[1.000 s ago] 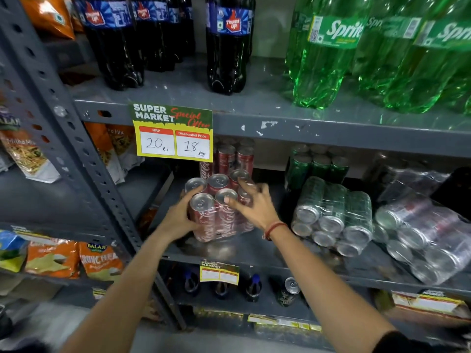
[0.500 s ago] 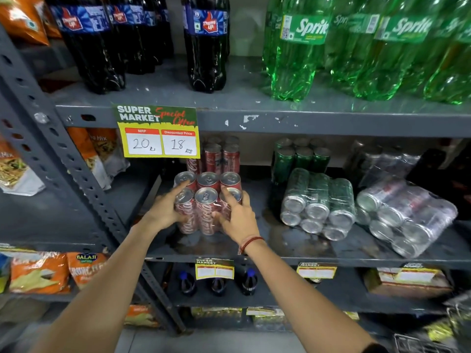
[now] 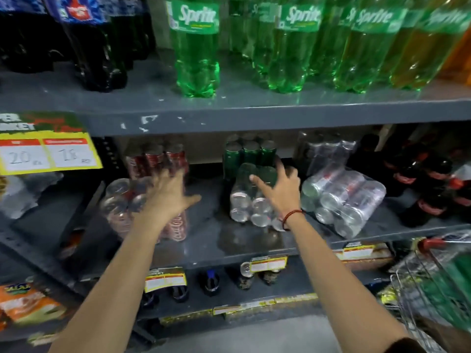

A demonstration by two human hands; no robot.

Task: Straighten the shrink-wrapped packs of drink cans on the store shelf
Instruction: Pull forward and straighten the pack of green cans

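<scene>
While both arms are stretched toward the middle shelf (image 3: 244, 245), the left hand (image 3: 168, 197) is seen blurred and spread wide, fingers splayed, gripping nothing; it hangs in front of the red cola pack (image 3: 175, 220), which stands upright at about 9 o'clock from the frame's centre, and whether skin touches wrap cannot be told through the blur. Loose red cans (image 3: 158, 161) are glimpsed behind it, toward the back of the shelf. Over at the centre, the right hand (image 3: 277, 187) is laid open on the green can pack (image 3: 252, 194), fingers fanned over its upper cans, the thumb pointing to 9 o'clock; no closed grip is shown. That pack is lying on its side, silver can ends turned toward the camera, tilted slightly off square. A red thread bracelet (image 3: 293, 215) is worn at the right wrist. Upright green cans (image 3: 249, 151) are stacked just behind, at 12 o'clock from the hand. At 3 o'clock of the green pack, just beside it, the silver can pack (image 3: 344, 200) is also lying on its side and skewed, its ends angled toward 7 o'clock. Dark cola bottles (image 3: 428, 189) are stood at the far right. On the upper shelf, green Sprite bottles (image 3: 196, 52) are lined up at 12 o'clock, dark bottles (image 3: 96, 47) at 10 o'clock. A yellow price sign (image 3: 48, 149) reading 20 and 18 is hung at 9 o'clock, and a wire cart (image 3: 433, 284) is caught at 4 o'clock
</scene>
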